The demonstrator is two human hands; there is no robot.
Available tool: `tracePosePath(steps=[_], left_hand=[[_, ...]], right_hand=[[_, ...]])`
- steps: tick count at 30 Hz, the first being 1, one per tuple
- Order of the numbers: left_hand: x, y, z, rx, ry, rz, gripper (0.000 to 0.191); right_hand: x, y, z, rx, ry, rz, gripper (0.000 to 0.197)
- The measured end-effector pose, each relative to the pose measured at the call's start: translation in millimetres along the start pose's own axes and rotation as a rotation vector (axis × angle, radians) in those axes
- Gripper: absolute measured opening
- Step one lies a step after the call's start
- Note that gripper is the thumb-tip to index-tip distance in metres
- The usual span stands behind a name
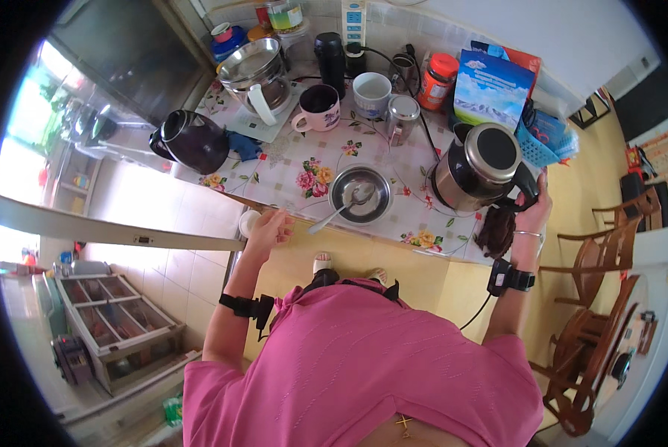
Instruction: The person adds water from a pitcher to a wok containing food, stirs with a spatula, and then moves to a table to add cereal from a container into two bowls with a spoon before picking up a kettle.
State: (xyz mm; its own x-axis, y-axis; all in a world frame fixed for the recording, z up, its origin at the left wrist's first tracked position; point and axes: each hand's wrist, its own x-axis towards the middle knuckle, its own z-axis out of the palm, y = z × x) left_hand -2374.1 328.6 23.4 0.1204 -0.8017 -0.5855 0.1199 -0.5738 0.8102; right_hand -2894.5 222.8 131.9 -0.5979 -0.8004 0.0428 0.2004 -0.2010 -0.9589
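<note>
My right hand [535,202] is closed around the black handle of an electric kettle [476,167] at the right of the flowered tablecloth. Below the kettle's handle lies a dark brown cloth or scrubber [496,232]. Near the table's front edge, my left hand [273,230] has loosely curled fingers and holds nothing that I can see. To its right, a steel bowl [337,181] stands on the cloth with a metal spoon [325,218] resting in it, its handle over the rim. Behind the bowl stand a pink mug [328,118], a white mug [372,96] and a lidded glass jar [403,114].
A dark kettle [200,142] stands at the table's left, near a glass pot [267,98] holding a steel strainer. A black flask [329,61], red-lidded jar [436,84], blue packet [490,84] and blue basket [535,146] line the back. A power cord crosses the tabletop.
</note>
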Motion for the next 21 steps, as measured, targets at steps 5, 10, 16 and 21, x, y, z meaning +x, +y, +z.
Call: tracePosePath(steps=[5, 10, 16, 21], left_hand=[[23.1, 19.7, -2.8, 0.118, -0.172, 0.114, 0.032], [41.3, 46.0, 4.7, 0.179, -0.266, 0.116, 0.032], [86.5, 41.0, 33.3, 0.355, -0.447, 0.176, 0.035], [103.8, 38.0, 66.3, 0.605, -0.516, 0.251, 0.036]], right_hand=[[-41.9, -36.3, 4.7, -0.027, 0.026, 0.046, 0.034], [-110.7, -45.3, 14.1, 0.02, 0.158, 0.035, 0.025], [-189.5, -26.8, 19.4, -0.141, 0.259, 0.075, 0.029], [-235.9, -2.9, 19.1, -0.31, 0.277, 0.028, 0.021]])
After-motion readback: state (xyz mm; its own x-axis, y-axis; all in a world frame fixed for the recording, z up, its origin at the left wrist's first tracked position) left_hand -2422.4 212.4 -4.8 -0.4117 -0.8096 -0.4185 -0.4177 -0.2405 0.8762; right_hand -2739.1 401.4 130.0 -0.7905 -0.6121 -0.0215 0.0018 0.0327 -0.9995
